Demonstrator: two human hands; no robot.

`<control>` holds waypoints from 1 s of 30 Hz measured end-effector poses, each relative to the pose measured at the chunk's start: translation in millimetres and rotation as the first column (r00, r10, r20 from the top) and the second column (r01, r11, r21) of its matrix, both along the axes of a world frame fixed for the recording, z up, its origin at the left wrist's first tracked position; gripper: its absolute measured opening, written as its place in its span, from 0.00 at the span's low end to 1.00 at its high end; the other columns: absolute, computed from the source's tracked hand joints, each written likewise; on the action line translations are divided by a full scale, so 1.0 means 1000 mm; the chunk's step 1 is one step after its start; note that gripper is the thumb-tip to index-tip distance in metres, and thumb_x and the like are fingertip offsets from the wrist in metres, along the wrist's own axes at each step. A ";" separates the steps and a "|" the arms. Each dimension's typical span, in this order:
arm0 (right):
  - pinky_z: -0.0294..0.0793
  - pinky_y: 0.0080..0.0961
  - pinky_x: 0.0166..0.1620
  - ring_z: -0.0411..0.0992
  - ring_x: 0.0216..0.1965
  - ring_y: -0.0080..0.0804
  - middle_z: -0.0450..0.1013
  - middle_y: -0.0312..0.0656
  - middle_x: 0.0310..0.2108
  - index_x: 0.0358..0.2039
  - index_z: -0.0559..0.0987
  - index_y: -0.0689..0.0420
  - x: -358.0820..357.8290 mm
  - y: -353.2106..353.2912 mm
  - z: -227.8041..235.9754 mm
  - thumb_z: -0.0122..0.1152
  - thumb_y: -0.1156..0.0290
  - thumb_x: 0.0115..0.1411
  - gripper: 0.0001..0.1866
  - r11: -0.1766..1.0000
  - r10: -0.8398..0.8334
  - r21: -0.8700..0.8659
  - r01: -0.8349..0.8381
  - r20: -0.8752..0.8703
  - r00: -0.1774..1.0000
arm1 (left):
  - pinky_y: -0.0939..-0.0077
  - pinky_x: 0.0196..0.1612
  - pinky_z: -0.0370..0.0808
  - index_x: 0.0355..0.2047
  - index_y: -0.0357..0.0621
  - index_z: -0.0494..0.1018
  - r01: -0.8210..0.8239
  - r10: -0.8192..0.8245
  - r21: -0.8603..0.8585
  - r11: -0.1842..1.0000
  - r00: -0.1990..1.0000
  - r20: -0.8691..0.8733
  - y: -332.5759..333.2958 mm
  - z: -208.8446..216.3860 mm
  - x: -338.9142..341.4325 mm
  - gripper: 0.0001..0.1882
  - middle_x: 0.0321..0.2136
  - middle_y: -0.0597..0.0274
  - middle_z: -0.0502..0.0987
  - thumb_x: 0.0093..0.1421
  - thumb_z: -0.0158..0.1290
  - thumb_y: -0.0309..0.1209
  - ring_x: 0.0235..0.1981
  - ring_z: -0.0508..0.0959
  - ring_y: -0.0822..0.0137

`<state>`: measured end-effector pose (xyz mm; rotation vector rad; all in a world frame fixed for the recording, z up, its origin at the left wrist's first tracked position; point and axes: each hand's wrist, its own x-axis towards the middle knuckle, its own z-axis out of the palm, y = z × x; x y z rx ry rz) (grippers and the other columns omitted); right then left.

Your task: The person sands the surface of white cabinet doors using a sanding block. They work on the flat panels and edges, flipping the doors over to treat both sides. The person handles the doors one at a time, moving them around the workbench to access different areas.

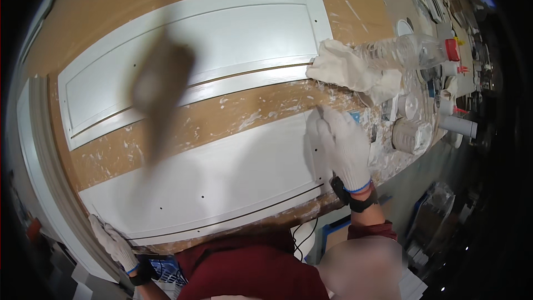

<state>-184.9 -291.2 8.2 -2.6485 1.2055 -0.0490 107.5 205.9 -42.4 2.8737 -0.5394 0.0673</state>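
Gloved right hand (345, 147) lies flat, fingers spread, on the near white panel's (222, 183) right end; left hand (114, 243) curls over its lower left corner; far panel (194, 55), rag (347, 69) and bottle (408, 51) rest on the paint-spattered surface (233, 119).

Gloved hands (340, 147) on white panel (222, 183)

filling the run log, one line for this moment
left hand: on panel corner | right hand: flat on panel | rag, bottle beside
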 end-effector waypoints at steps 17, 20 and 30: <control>0.73 0.44 0.42 0.75 0.39 0.52 0.77 0.52 0.36 0.43 0.78 0.57 -0.009 0.008 0.002 0.53 0.64 0.63 0.14 0.996 0.006 -0.088 0.009 0.179 0.984 | 0.57 0.62 0.64 0.62 0.41 0.63 0.062 -0.060 -0.011 0.998 0.989 0.133 -0.005 -0.004 -0.001 0.26 0.59 0.43 0.67 0.62 0.48 0.22 0.60 0.67 0.45; 0.73 0.44 0.40 0.75 0.37 0.51 0.76 0.49 0.34 0.42 0.78 0.55 0.001 0.049 0.004 0.52 0.62 0.63 0.13 0.989 0.131 0.047 -0.140 0.158 0.979 | 0.58 0.62 0.64 0.62 0.44 0.64 -0.014 0.017 -0.020 1.000 0.989 0.146 -0.016 0.002 -0.009 0.25 0.60 0.47 0.67 0.64 0.46 0.24 0.59 0.68 0.47; 0.75 0.45 0.34 0.76 0.30 0.50 0.74 0.49 0.31 0.42 0.75 0.54 0.018 0.109 -0.021 0.49 0.64 0.65 0.11 0.969 0.143 -0.191 -0.155 -0.076 0.987 | 0.54 0.59 0.66 0.61 0.42 0.64 -0.194 0.181 -0.132 0.972 0.978 -0.105 -0.027 0.021 -0.014 0.25 0.59 0.44 0.67 0.62 0.49 0.28 0.57 0.68 0.44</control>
